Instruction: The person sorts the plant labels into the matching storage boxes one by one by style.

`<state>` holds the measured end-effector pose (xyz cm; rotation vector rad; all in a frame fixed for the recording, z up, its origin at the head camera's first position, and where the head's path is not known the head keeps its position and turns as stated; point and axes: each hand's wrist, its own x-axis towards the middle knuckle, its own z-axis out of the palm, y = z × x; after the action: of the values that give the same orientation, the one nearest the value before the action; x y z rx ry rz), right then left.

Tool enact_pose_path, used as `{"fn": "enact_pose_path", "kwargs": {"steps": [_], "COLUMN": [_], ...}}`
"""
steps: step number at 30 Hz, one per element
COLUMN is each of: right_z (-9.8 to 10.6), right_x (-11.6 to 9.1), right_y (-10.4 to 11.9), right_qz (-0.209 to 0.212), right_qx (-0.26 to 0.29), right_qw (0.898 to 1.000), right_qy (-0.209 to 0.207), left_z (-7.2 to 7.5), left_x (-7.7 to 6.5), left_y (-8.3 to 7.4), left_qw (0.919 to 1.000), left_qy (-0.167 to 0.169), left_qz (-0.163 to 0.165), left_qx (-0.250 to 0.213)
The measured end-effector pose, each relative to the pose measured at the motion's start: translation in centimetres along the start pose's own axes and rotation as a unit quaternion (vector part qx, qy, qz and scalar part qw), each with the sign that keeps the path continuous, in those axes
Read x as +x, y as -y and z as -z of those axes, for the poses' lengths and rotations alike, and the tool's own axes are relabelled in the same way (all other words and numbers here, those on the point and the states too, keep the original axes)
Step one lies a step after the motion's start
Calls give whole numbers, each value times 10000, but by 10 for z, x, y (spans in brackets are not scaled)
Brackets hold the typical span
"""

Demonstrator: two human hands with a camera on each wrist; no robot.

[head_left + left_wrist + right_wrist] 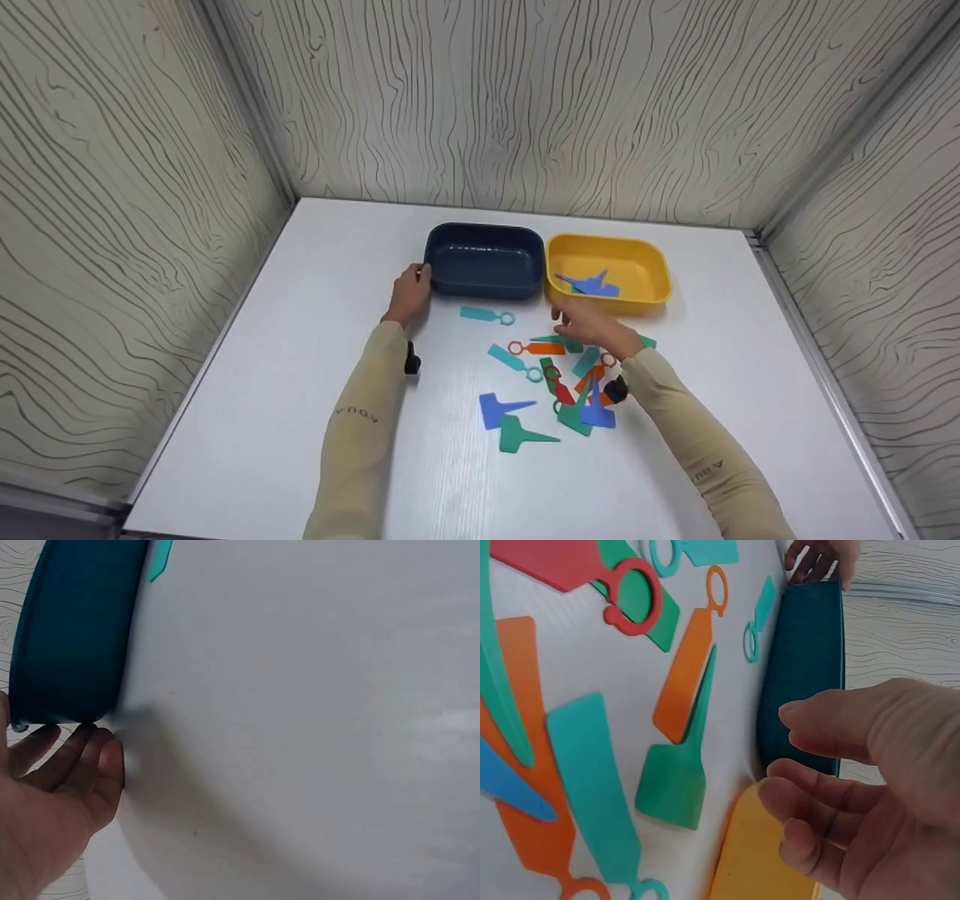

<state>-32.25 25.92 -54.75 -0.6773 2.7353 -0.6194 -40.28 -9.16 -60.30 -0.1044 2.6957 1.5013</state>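
Note:
My left hand (409,292) holds the left end of a dark blue bin (487,291). In the left wrist view its fingertips touch the bin's outer wall (71,637), and the thumb lies at the rim, partly out of frame. My right hand (592,326) hovers at the front of a yellow bin (645,274), thumb and fingers apart with nothing between them. Beneath and around it lie plastic plant labels: a green T-shaped label (671,784), an orange ring-ended label (682,675), a teal label (596,780) and a red label (562,566). Blue T-shaped labels (596,285) lie inside the yellow bin.
Toward the front of the white table (465,487) lie a blue label (491,411) and a green label (514,435). A teal ring label (480,313) sits before the dark blue bin. Wood-patterned panels (487,97) enclose the back and sides.

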Motion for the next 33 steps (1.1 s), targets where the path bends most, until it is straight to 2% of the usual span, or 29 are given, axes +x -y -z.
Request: {"fn": "enact_pose_path", "kwargs": {"steps": [4,9,12,16,33], "right_z": [-6,-16,-20,-23,-29], "right_x": [0,0,0,0,8], "right_y": [0,0,-2,-4,-6], "right_qz": [-44,-428,-724,-853,-669], "right_qx": [-316,-530,-540,-499,-622], "right_qw": [9995,9975,9952,9941,9950], "right_qy": [-25,211,388,449,409], "left_z": [0,0,-2,-3,-2], "left_x": [0,0,1,3,0], "left_y": [0,3,3,2,0], "left_qw": [10000,9999,10000,9999,10000], "left_qy": [-35,-64,-35,19,-59], "left_qz": [-80,-82,-6,86,-23], "left_qx": [-12,-6,27,76,70]}}
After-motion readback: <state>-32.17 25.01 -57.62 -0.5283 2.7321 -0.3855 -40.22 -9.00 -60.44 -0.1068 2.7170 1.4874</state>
